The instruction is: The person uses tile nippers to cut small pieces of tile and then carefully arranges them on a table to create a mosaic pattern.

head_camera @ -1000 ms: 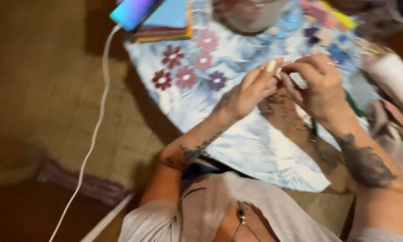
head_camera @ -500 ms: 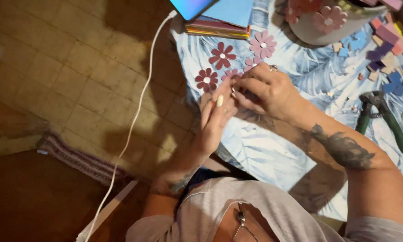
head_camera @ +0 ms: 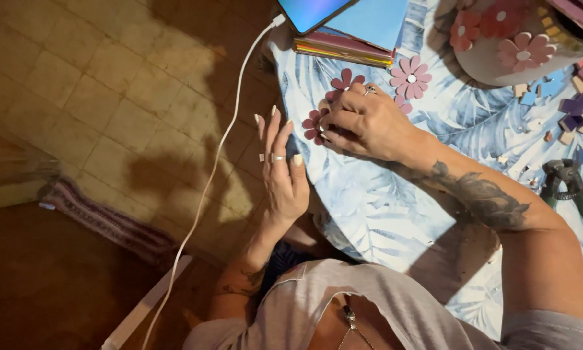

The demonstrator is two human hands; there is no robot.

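Note:
My right hand (head_camera: 364, 122) rests on the leaf-print tablecloth (head_camera: 369, 207) with its fingertips curled onto a dark red flower cutout (head_camera: 312, 124) near the table's left edge. My left hand (head_camera: 282, 170) is raised just off that edge, palm up and fingers spread, holding nothing. More flower cutouts lie close by: a dark red one (head_camera: 347, 80) behind my right hand and a pink one (head_camera: 411, 76) to its right.
A phone (head_camera: 312, 11) on a white cable (head_camera: 215, 162) lies on a stack of coloured sheets (head_camera: 351, 44) at the far edge. A grey pot (head_camera: 499, 61) with flowers glued on stands far right, beside small coloured tiles (head_camera: 580, 107) and green-handled pliers (head_camera: 567, 185). Tiled floor lies left.
Both hands moved from the table's middle to the flower cutouts at its left edge. My left hand has since drawn away and spread open; my right hand stays on a flower.

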